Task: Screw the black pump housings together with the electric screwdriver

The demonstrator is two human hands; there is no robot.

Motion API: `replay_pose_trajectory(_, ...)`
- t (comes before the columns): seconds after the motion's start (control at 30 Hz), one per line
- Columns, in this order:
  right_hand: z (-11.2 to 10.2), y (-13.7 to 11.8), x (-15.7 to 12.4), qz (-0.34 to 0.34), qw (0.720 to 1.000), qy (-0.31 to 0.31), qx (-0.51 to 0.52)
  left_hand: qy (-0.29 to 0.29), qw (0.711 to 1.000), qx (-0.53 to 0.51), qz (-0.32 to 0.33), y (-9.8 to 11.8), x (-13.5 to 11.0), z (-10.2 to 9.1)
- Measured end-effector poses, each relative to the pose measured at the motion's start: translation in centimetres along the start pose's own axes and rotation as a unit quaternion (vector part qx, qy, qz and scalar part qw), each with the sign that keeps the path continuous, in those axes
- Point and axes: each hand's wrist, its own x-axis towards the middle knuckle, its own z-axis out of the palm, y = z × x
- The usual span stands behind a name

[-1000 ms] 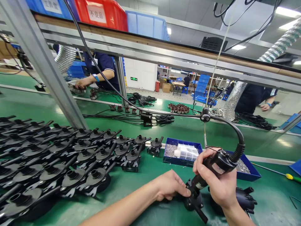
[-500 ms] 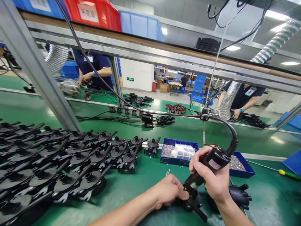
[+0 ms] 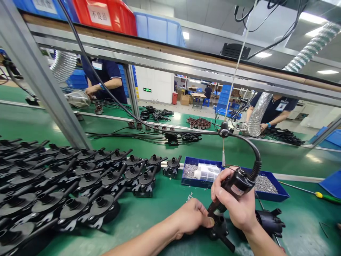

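My right hand (image 3: 236, 202) is wrapped round a black electric screwdriver (image 3: 238, 183), whose cable leaves its top end. The tool leans with its lower end down on a black plastic pump housing (image 3: 220, 229) on the green bench. My left hand (image 3: 195, 217) is closed, its thumb and fingers pinching at the housing's edge beside the tool's tip. The tip itself is hidden behind my fingers. Just right of my right wrist lies another black pump part (image 3: 270, 222). A few small nuts (image 3: 189, 196) lie loose beyond my left hand.
Rows of black pump housings (image 3: 87, 179) fill the bench's left side. Blue trays (image 3: 199, 183) of small metal hardware stand behind my hands. A green-handled screwdriver (image 3: 327, 198) lies at right. The cable hangs from a cord (image 3: 234, 85). Two co-workers sit across the bench.
The electric screwdriver's top and my right hand have shifted slightly left, bringing the tool more upright. Its cable and hanging cord moved left too. My left hand has stayed on the housing.
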Motion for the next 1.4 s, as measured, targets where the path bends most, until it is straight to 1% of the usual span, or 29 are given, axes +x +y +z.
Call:
replay_pose_trajectory(0.13,-0.2,-0.2,0.2,0.014,0.999,-0.006,-0.028,0.007,0.999,0.021,0.048,-0.7,0.3,-0.4)
replay_pose_trajectory(0.27,-0.3,-0.3,0.4,-0.010,0.997,0.018,-0.075,-0.002,0.994,0.072,0.080,-1.2,0.8,-1.1)
replay_pose_trajectory(0.33,-0.5,-0.3,0.2,-0.017,0.994,0.034,-0.102,0.009,0.986,0.110,0.123,-1.0,1.1,-1.9)
replay_pose_trajectory(0.37,-0.5,-0.2,0.0,-0.010,0.993,0.040,-0.113,0.032,0.978,0.140,0.151,-0.8,1.2,-2.5)
replay_pose_trajectory(0.4,-0.6,-0.2,-0.1,0.001,0.992,0.045,-0.121,0.070,0.964,0.187,0.178,-0.6,1.3,-3.1)
replay_pose_trajectory(0.47,-0.7,-0.2,-0.4,0.026,0.990,0.043,-0.134,0.166,0.916,0.305,0.203,-0.2,1.4,-4.5)
replay_pose_trajectory(0.5,-0.8,-0.4,-0.4,0.035,0.989,0.034,-0.138,0.206,0.889,0.357,0.199,-0.2,1.5,-5.1)
replay_pose_trajectory(0.53,-0.8,-0.6,-0.4,0.038,0.989,0.022,-0.141,0.233,0.867,0.397,0.189,-0.1,1.5,-5.6)
replay_pose_trajectory(0.57,-0.8,-0.9,-0.3,0.039,0.989,0.008,-0.145,0.247,0.854,0.422,0.177,-0.2,1.5,-6.0)
replay_pose_trajectory(0.67,-1.0,-2.0,0.1,0.041,0.988,-0.033,-0.147,0.251,0.841,0.454,0.152,-0.6,1.5,-6.3)
replay_pose_trajectory(0.77,-1.7,-2.8,0.6,0.052,0.983,-0.087,-0.155,0.254,0.829,0.480,0.134,-0.9,1.9,-5.9)
replay_pose_trajectory(0.83,-2.3,-3.0,0.8,0.066,0.978,-0.124,-0.154,0.256,0.826,0.486,0.128,-1.0,2.3,-5.7)
replay_pose_trajectory(0.9,-2.8,-3.0,0.8,0.079,0.977,-0.144,-0.136,0.260,0.827,0.482,0.125,-1.0,2.7,-5.7)
replay_pose_trajectory(1.03,-3.2,-2.6,0.5,0.094,0.976,-0.162,-0.107,0.280,0.835,0.462,0.101,-1.1,3.1,-6.1)
replay_pose_trajectory(1.13,-3.1,-2.6,0.4,0.091,0.974,-0.163,-0.124,0.292,0.844,0.442,0.082,-1.1,2.6,-6.3)
replay_pose_trajectory(1.2,-2.9,-2.8,0.4,0.083,0.973,-0.157,-0.145,0.285,0.861,0.412,0.084,-1.0,1.8,-5.8)
replay_pose_trajectory(1.27,-2.6,-3.0,0.5,0.079,0.973,-0.145,-0.161,0.245,0.894,0.363,0.093,-0.9,0.9,-4.8)
replay_pose_trajectory(1.33,-2.2,-3.1,0.4,0.088,0.974,-0.126,-0.166,0.171,0.935,0.298,0.089,-1.0,0.1,-3.5)
replay_pose_trajectory(1.4,-1.9,-3.1,0.1,0.102,0.976,-0.104,-0.163,0.097,0.967,0.225,0.066,-1.1,-0.3,-2.2)
